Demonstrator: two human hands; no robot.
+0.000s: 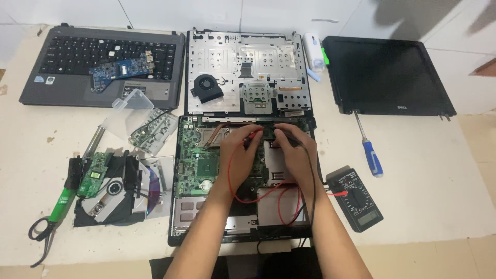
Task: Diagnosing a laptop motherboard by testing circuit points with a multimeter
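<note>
Tabletop (439,170) matt off-white, stained and rough-looking. Green motherboard (196,155) at front edge middle, matt fibreglass with shiny copper heat pipe (214,135). Behind it, bare metal chassis plate (248,57), dull silver, stamped. Laptop palmrest (57,93) at back left corner, matt grey plastic. Screen panel (387,72) at back right, black, slightly glossy. Screwdriver (368,150): steel shaft, blue plastic handle. Multimeter (356,199) matt black plastic. Red test lead (235,175) glossy rubbery insulation under left hand (240,155). Clear plastic box (135,111) near left edge.
</note>
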